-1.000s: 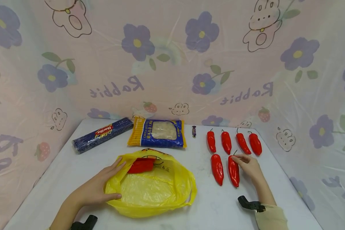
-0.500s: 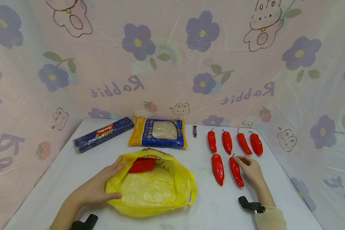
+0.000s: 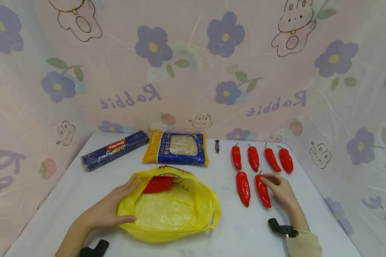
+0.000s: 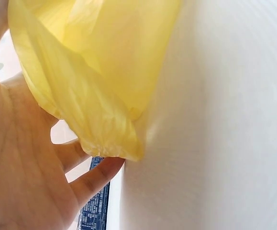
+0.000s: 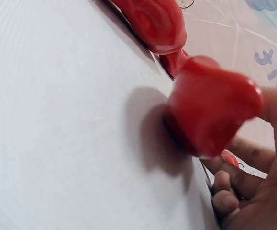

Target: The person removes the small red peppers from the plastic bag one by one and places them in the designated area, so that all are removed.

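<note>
In the head view my left hand [image 3: 110,208] is at the left side of a yellow plastic bag [image 3: 161,233], fingers spread and fairly straight against its rim, thumb at the near edge. A red chili pepper [image 3: 157,185] shows inside the bag's mouth. My right hand [image 3: 281,189] pinches another red chili pepper [image 3: 263,192] near its stem end. That pepper looms large in the right wrist view, with its shadow on the white surface beside it. Just left of it lies a further red pepper [image 3: 243,189].
Several red peppers [image 3: 253,159] stand in a row behind, stems pointing away. A small wrapped candy [image 3: 217,146] lies left of them. Farther back are a blue and yellow pasta bag [image 3: 177,149] and a dark blue Barilla spaghetti pack [image 3: 115,151]. A patterned curtain [image 3: 193,71] encloses the white table [image 3: 231,232].
The pepper at my right hand has tilted, its lower tip swinging to the right, while the hand has shifted slightly. My left hand and the bag stay in place.
</note>
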`<state>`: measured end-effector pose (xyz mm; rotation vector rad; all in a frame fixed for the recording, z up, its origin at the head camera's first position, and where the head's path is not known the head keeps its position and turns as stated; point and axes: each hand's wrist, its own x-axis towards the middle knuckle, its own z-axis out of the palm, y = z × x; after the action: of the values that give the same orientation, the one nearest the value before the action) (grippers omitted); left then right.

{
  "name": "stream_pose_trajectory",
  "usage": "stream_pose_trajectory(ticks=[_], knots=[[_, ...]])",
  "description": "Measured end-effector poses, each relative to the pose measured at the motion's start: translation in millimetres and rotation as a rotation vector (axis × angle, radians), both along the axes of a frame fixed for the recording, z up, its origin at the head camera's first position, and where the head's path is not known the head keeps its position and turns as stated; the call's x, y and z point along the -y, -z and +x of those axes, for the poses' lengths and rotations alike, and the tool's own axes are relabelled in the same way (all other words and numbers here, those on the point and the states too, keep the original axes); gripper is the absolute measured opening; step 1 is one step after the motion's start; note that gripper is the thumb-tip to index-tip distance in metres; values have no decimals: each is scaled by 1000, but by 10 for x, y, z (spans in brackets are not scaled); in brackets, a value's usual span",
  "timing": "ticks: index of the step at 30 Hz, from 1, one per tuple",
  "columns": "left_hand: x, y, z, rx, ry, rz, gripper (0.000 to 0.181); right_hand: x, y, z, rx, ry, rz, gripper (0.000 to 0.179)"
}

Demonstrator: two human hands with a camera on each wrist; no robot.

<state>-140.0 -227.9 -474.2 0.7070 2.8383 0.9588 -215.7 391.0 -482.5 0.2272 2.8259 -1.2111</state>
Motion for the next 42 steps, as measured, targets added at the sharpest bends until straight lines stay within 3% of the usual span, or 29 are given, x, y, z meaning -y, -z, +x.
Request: stream_pose_trajectory(ticks=[8,13,17,24,31,36,42], knots=[[2,-48,22,19,-3,-5,102,49,-40,19,-13,27,11,73],[10,-48,30,31,-3,-10,102,146,-156,41,-101,82,44,73],[16,-44,25,30,0,-12,102,305,-352,64,-217,75,53,70],[27,-37,-16,5,7,-7,101,772,-719,77,-383,-46,-5,63],[36,-17,-38,12,12,-1,102,1394,-909,116,-419,-196,-104,58],[39,16,-33,8,19,20,101,1817,-979,131,-451,-314,-156,54],[40,27,-21,5,18,23,101,2253,-933,139,-478,-445,-222,48]])
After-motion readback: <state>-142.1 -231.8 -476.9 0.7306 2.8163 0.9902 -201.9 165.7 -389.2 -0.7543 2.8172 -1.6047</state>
